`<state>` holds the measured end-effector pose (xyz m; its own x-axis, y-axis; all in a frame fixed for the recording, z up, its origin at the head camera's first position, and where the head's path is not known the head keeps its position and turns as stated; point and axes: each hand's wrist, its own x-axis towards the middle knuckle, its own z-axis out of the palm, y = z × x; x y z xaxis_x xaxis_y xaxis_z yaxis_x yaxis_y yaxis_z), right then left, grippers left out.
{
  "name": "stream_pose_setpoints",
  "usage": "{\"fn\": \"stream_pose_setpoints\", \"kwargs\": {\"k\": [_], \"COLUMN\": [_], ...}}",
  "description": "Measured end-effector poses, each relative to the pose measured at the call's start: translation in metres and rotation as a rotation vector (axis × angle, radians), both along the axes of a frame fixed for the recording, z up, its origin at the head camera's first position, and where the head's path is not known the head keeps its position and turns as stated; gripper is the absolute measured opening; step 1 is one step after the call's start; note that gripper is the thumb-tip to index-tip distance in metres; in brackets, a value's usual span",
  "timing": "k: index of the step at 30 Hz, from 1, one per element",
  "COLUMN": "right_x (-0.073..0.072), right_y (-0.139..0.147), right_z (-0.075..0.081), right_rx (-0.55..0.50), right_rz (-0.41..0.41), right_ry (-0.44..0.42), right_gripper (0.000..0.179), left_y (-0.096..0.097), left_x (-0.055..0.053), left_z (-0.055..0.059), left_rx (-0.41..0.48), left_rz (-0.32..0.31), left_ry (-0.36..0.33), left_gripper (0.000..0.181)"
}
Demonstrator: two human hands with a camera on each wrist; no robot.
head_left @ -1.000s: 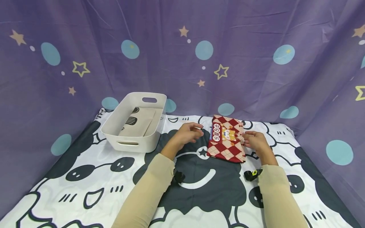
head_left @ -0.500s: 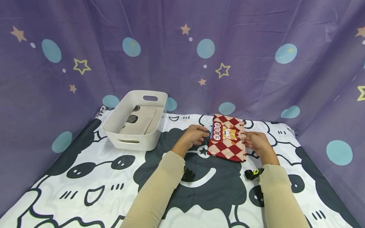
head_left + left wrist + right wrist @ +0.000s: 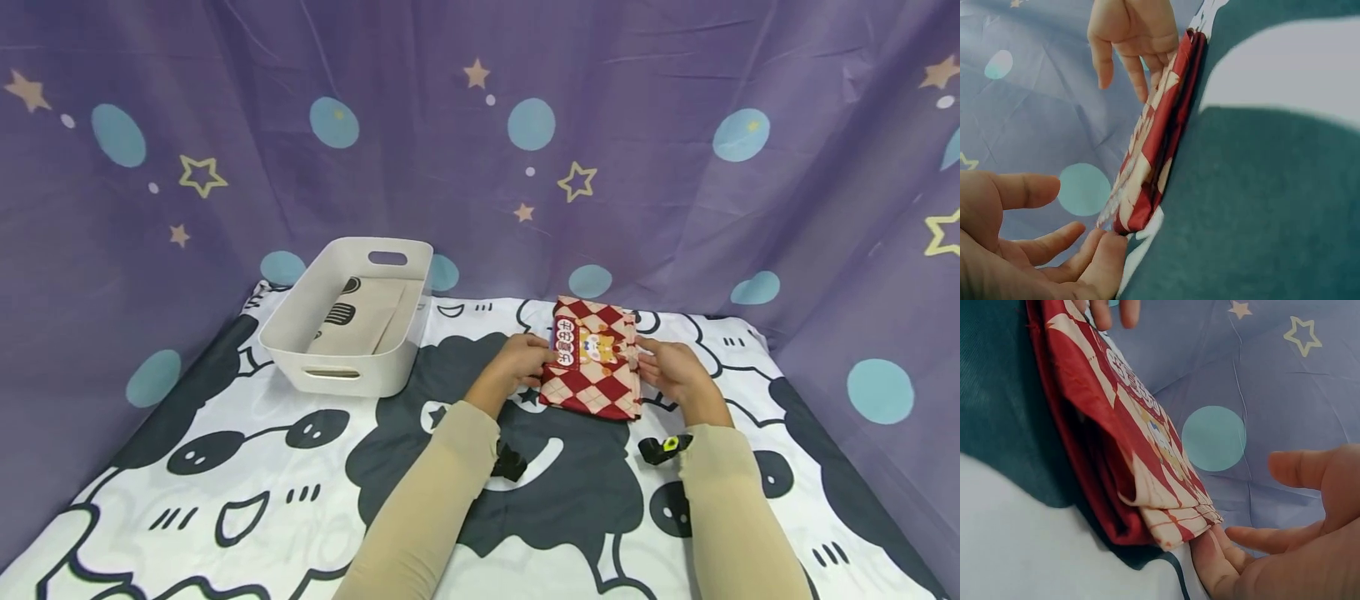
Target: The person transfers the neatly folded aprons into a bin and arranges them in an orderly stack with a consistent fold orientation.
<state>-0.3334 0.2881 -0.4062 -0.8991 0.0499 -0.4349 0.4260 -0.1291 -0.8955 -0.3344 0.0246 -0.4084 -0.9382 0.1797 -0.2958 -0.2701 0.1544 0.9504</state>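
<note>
A folded cloth [image 3: 592,383] with red and cream diamonds, a cartoon animal and a lettered panel lies flat on the printed bedding. My left hand [image 3: 519,364] is at its left side, fingertips right at the edge. In the left wrist view, that hand's fingers [image 3: 1094,262] reach the lower fold while the thumb stands apart. On the opposite side is my right hand [image 3: 671,371]. The right wrist view shows its fingertips [image 3: 1213,559] low against the layered edge of the cloth, thumb raised away from it. Several folded layers show along both edges.
To the left stands a white plastic basket [image 3: 330,379] with handle cut-outs, holding a folded beige cloth [image 3: 367,312] with dark prints. A purple curtain [image 3: 420,167] hangs behind the black-and-white bedding [image 3: 247,517]. Black wrist devices [image 3: 663,450] sit at the cuffs.
My left hand has moved right, from a gap beside the folded cloth to its left edge. The right hand stays by the right edge. Cloth and basket keep their places; the head view shifts slightly.
</note>
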Motion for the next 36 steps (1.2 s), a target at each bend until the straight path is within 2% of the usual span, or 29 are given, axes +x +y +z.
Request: {"fn": "stream_pose_setpoints", "kwargs": {"k": [4, 7, 15, 18, 22, 28, 36], "right_x": [0.001, 0.002, -0.001, -0.002, -0.001, 0.003, 0.004], "right_y": [-0.001, 0.0, 0.0, -0.001, -0.001, 0.003, 0.001], "right_z": [0.001, 0.002, 0.004, 0.002, -0.002, -0.008, -0.009], "right_rx": [-0.024, -0.037, -0.062, -0.072, -0.052, -0.031, 0.01], "right_rz": [0.005, 0.004, 0.02, 0.029, 0.054, 0.143, 0.169], "right_ry": [0.016, 0.024, 0.043, 0.048, 0.077, 0.161, 0.218], "right_gripper": [0.066, 0.064, 0.062, 0.056, 0.045, 0.055, 0.061], "left_y": [0.0, 0.0, 0.004, 0.004, 0.004, 0.005, 0.005], "left_x": [-0.003, -0.005, -0.001, 0.0, 0.001, 0.001, 0.002], "left_z": [-0.005, -0.005, -0.001, 0.0, 0.0, -0.001, -0.001], "left_rx": [-0.034, -0.044, -0.009, -0.004, 0.011, 0.02, 0.083], "left_rz": [0.03, 0.017, 0.029, 0.04, 0.008, -0.054, -0.042], "left_ry": [0.007, 0.01, -0.016, -0.024, -0.021, -0.007, -0.074], "left_gripper": [0.035, 0.035, 0.025, 0.021, 0.025, 0.031, 0.035]}}
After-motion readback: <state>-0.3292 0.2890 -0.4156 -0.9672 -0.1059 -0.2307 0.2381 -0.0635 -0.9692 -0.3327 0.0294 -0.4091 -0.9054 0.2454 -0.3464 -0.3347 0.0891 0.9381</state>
